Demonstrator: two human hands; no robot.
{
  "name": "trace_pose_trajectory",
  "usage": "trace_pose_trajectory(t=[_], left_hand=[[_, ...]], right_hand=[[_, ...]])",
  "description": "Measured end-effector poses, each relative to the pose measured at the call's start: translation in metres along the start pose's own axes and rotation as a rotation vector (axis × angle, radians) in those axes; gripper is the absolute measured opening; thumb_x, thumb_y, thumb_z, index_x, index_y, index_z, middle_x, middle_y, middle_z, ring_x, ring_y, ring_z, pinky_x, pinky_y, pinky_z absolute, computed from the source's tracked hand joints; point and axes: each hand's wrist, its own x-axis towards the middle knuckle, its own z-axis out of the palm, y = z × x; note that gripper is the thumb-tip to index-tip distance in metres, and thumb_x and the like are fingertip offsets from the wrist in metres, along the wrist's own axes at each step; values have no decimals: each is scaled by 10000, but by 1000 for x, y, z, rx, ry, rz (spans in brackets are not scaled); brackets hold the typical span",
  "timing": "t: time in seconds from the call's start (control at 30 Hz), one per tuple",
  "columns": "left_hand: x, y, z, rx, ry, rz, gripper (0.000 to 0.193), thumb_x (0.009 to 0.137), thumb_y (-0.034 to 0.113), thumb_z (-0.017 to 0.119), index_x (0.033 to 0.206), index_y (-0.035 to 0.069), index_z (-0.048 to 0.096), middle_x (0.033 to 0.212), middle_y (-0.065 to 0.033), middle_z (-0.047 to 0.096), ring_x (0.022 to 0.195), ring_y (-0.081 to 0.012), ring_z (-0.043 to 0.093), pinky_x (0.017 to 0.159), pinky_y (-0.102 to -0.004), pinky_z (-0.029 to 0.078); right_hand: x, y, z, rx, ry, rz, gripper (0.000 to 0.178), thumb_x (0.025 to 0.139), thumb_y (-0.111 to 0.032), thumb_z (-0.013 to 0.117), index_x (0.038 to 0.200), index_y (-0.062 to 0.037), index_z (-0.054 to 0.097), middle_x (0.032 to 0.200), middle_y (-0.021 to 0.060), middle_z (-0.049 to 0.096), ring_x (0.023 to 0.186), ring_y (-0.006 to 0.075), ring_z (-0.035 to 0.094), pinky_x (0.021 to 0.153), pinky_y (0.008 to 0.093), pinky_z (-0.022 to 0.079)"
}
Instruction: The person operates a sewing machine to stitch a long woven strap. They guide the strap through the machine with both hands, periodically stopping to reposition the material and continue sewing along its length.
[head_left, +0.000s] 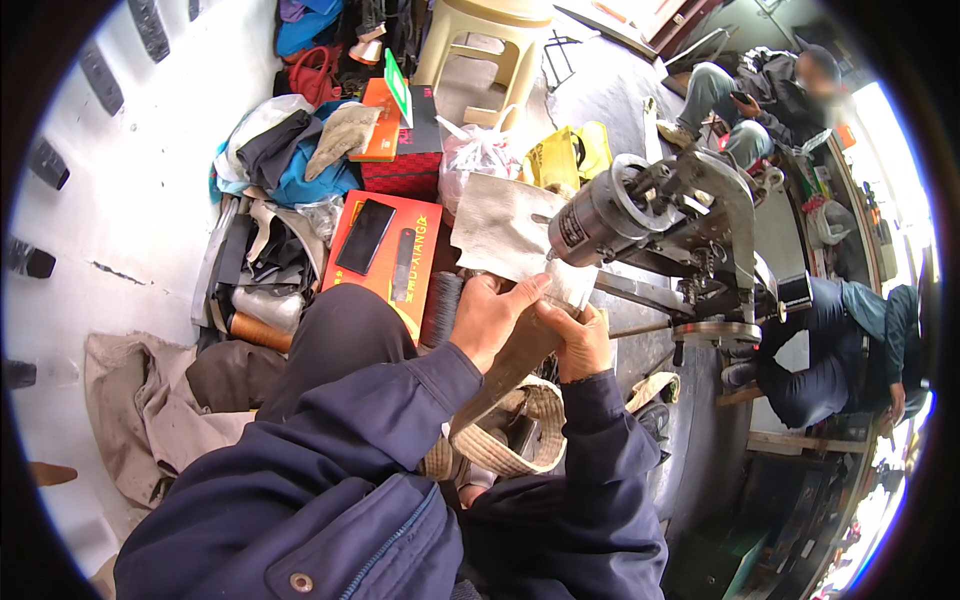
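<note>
My left hand (pixel 490 318) pinches the edge of a beige cloth piece (pixel 500 225), thumb on top. Close beside it, my right hand (pixel 578 342) grips the same cloth, its thumb pointing toward my left thumb. The cloth lies under the grey metal head of a sewing machine (pixel 610 215), touching or nearly touching its lower end. From between my hands a broad beige webbing strap (pixel 515 375) hangs down and loops over my lap. Whether strap and cloth are joined is hidden by my fingers.
Left of my hands, a black phone (pixel 366 236) and a dark flat blade-like tool (pixel 403 265) lie on an orange-red box (pixel 345 215). A handwheel (pixel 715 335) juts out right. A cream stool (pixel 490 20) stands beyond; two people sit at right, one holding a phone.
</note>
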Motion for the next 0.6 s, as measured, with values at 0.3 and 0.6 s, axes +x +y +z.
trace_pose_trajectory(t=[0.3, 0.6], left_hand=[[3, -2, 2, -32, 73, 61, 234, 895, 89, 696, 1106, -13, 689, 1040, -65, 711, 888, -119, 652, 808, -268, 501], [8, -13, -5, -113, 131, 33, 133, 905, 100, 696, 951, -18, 735, 888, -26, 710, 734, -67, 598, 677, -241, 461]], right_hand=[[-47, -33, -108, -334, 194, -51, 476, 906, -215, 691, 1279, 34, 531, 1001, 119, 674, 802, 177, 680, 699, 283, 554], [-30, -23, -263, -1199, 745, -43, 661, 819, -459, 750, 1253, 7, 574, 885, 159, 674, 781, 256, 670, 683, 370, 509]])
